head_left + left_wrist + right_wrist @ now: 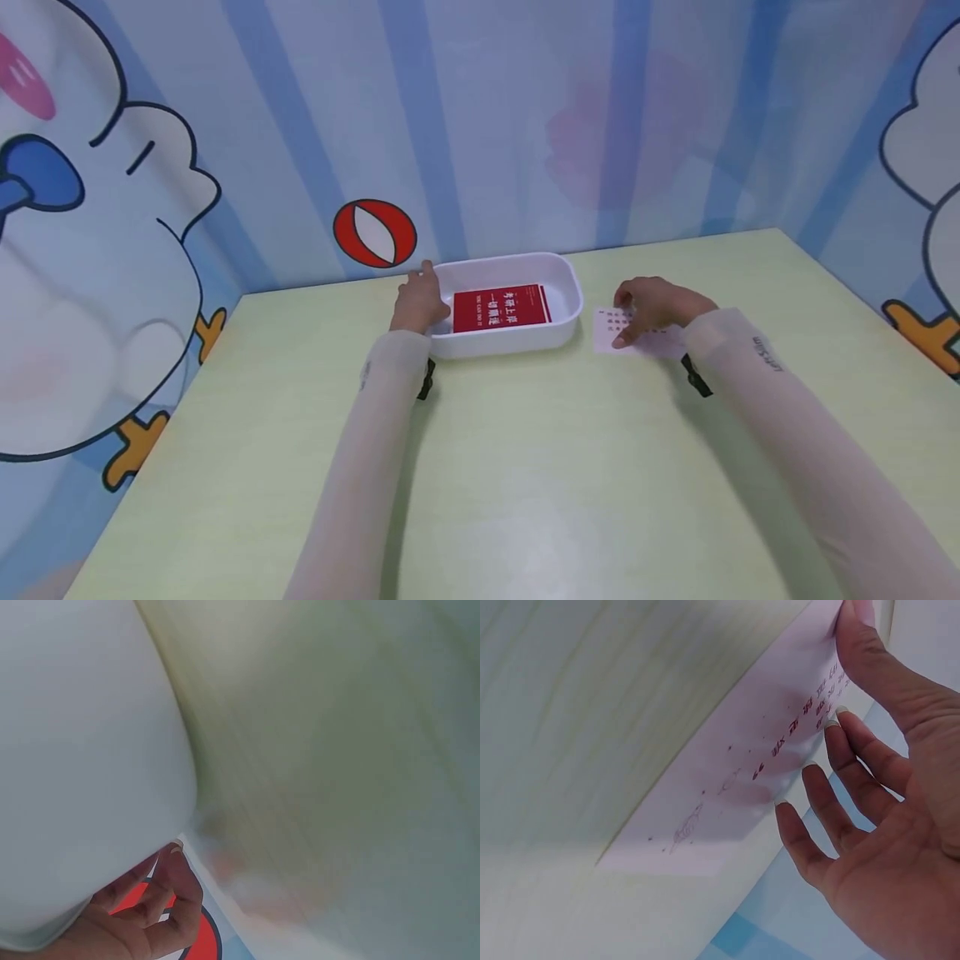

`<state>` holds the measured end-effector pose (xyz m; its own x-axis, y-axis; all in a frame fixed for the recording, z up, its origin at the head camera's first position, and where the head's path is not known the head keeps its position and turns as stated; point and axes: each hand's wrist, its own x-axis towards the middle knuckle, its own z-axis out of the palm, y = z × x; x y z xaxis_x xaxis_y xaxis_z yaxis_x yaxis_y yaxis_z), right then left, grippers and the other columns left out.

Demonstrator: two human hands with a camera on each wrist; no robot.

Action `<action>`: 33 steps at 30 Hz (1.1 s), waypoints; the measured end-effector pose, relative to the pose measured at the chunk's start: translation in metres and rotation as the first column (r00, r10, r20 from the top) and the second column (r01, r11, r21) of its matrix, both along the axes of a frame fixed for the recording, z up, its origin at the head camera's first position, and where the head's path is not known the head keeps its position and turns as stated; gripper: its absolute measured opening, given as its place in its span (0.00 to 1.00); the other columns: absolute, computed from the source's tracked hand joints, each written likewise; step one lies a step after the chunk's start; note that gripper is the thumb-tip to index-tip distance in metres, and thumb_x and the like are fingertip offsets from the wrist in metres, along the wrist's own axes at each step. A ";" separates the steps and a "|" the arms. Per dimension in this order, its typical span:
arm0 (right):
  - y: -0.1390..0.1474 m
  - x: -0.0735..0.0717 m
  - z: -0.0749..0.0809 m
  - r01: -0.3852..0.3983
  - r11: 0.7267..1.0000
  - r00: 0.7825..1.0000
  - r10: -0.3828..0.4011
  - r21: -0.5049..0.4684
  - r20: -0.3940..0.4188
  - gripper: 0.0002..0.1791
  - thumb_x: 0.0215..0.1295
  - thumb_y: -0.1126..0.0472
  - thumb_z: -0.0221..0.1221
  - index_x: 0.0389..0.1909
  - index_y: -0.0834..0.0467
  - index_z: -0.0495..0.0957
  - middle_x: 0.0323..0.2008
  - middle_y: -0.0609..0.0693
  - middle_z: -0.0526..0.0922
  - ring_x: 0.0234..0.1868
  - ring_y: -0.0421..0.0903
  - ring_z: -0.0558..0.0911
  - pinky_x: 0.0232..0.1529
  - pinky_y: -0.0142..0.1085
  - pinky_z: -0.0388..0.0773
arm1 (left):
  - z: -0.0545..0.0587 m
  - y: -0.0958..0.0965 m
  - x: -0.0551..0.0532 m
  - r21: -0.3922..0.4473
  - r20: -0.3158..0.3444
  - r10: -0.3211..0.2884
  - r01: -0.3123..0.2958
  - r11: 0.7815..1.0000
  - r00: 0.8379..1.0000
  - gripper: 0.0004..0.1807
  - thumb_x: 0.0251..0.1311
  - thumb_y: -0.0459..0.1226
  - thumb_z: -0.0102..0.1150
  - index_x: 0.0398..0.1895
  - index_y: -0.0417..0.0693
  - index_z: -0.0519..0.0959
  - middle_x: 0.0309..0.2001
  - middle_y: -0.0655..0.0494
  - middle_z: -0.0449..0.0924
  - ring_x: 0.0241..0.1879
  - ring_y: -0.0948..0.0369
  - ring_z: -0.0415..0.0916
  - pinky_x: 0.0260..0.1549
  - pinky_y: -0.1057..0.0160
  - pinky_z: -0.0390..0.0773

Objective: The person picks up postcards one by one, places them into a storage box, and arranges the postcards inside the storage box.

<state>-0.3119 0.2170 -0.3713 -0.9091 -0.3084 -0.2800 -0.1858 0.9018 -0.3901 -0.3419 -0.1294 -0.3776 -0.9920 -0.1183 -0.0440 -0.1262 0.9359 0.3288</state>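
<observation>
A white plastic basin (510, 342) stands at the back of the table, with a red booklet (498, 308) printed with white characters lying inside. My left hand (420, 302) grips its left end, thumb over the rim and fingers along the outside; the left wrist view shows the bent fingers (176, 907) against the outer wall. To the right of the basin lies a pale pink card (609, 333) with rows of red characters. Over it is my right hand (654, 304), thumb touching the card and the spread fingers (836, 814) close to its far edge.
The pale yellow-green table (525, 467) backs onto a blue striped wall (495, 125) with cartoon drawings. A red and white ball (352, 236) is printed on the wall behind my left hand. Both forearms wear light sleeves (352, 467).
</observation>
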 end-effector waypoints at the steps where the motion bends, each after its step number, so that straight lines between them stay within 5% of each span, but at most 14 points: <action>1: 0.000 -0.001 0.000 -0.004 1.000 1.000 0.004 0.005 -0.003 0.40 0.51 0.48 0.74 0.60 0.63 0.70 0.64 0.64 0.71 0.61 0.61 0.70 0.66 0.60 0.69 | 0.001 0.001 0.000 0.000 -0.001 0.000 0.000 1.000 1.000 0.51 0.56 0.34 0.68 0.78 0.47 0.47 0.71 0.42 0.61 0.66 0.44 0.64 0.62 0.44 0.76; 16: 0.011 0.004 -0.005 -0.007 1.000 1.000 0.007 0.002 -0.017 0.44 0.50 0.47 0.75 0.61 0.63 0.63 0.55 0.66 0.66 0.51 0.60 0.68 0.55 0.56 0.73 | -0.001 0.011 0.000 -0.024 0.011 0.004 -0.004 1.000 1.000 0.50 0.58 0.35 0.67 0.78 0.49 0.47 0.72 0.42 0.60 0.68 0.44 0.63 0.62 0.45 0.76; 21: 0.013 0.006 -0.003 -0.015 1.000 1.000 0.015 -0.023 0.005 0.45 0.51 0.47 0.74 0.62 0.61 0.60 0.60 0.69 0.67 0.53 0.61 0.69 0.57 0.58 0.72 | 0.000 0.011 0.003 -0.033 0.011 0.007 -0.006 0.999 1.000 0.50 0.58 0.35 0.68 0.78 0.49 0.47 0.72 0.42 0.59 0.68 0.44 0.63 0.63 0.45 0.76; 33: 0.013 0.009 -0.002 0.011 0.997 0.997 -0.016 -0.079 -0.069 0.41 0.51 0.48 0.74 0.61 0.58 0.65 0.64 0.62 0.70 0.60 0.61 0.68 0.63 0.79 0.48 | 0.003 0.010 0.005 -0.026 0.028 0.012 -0.011 1.000 1.000 0.51 0.57 0.35 0.69 0.78 0.49 0.47 0.72 0.43 0.60 0.68 0.45 0.63 0.63 0.45 0.76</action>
<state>-0.3031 0.2299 -0.3730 -0.9299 -0.3144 -0.1908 -0.2030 0.8714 -0.4467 -0.3368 -0.1190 -0.3744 -0.9889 -0.1313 -0.0691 -0.1462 0.9425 0.3004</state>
